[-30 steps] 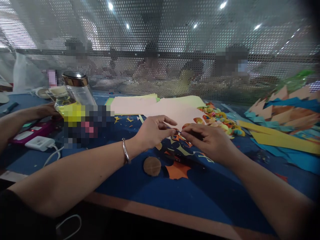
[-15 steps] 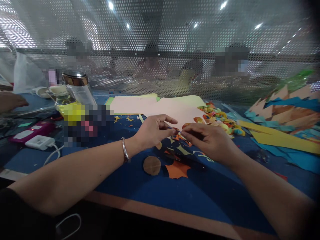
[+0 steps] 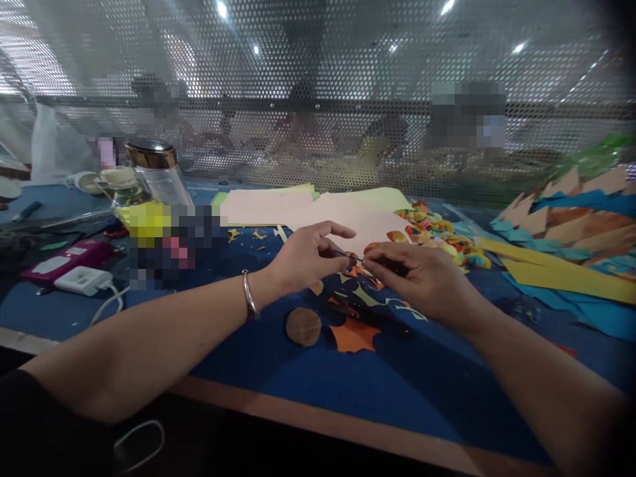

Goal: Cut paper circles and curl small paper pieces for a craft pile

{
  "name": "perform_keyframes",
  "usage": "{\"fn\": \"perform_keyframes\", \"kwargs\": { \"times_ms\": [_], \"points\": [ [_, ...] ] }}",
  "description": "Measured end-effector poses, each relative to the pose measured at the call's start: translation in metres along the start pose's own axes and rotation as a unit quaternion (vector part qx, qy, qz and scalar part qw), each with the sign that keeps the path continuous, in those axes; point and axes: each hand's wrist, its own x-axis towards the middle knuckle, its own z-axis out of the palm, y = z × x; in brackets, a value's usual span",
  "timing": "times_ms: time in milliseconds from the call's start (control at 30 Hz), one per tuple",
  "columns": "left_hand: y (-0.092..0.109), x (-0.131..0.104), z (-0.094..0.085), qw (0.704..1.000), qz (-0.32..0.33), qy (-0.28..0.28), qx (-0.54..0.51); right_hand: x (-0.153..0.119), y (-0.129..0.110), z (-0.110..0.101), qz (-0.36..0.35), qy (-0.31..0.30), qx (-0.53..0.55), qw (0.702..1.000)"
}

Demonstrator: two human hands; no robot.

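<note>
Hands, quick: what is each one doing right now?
Left hand: fingertips pinched on a small paper piece, forefinger lifted.
Right hand: pinched on the same piece from the other side, over the blue sheet.

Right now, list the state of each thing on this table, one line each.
left hand: fingers pinched on a small paper piece
right hand: fingers pinched on the same piece
brown paper disc: flat, untouched, creased
glass jar: upright, lid on
pale paper sheets: flat, overlapping
colourful curled bits: heaped
white charger: cable plugged in
</note>
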Motion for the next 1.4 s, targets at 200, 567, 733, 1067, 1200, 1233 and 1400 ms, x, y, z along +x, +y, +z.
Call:
{"fn": "perform_keyframes", "kwargs": {
  "times_ms": [200, 567, 733, 1067, 1200, 1233, 1400],
  "points": [
    [0.003, 0.001, 0.003, 0.999, 0.007, 0.034, -0.002, 0.001, -0.002, -0.001, -0.011, -0.001, -0.002, 1.000],
    [0.005, 0.001, -0.002, 1.000, -0.003, 0.006, 0.011, 0.001, -0.005, 0.000, -0.010, -0.008, 0.021, 1.000],
    [0.011, -0.001, -0.004, 0.997, 0.038, -0.010, 0.066, 0.000, -0.005, 0.000, -0.011, -0.007, 0.026, 1.000],
    [0.007, 0.000, -0.008, 0.993, 0.067, -0.029, 0.092, 0.000, -0.005, -0.002, 0.004, -0.012, 0.032, 0.999],
    [0.002, 0.004, -0.010, 0.997, 0.042, -0.051, 0.044, 0.000, -0.004, -0.001, 0.012, -0.013, 0.034, 0.999],
    [0.001, 0.004, -0.010, 0.997, 0.038, -0.054, 0.036, 0.000, -0.003, -0.001, 0.014, -0.015, 0.037, 0.999],
    [0.002, 0.005, -0.010, 0.998, 0.033, -0.049, 0.031, 0.001, -0.004, -0.001, 0.031, -0.019, 0.056, 0.998]
  ]
}}
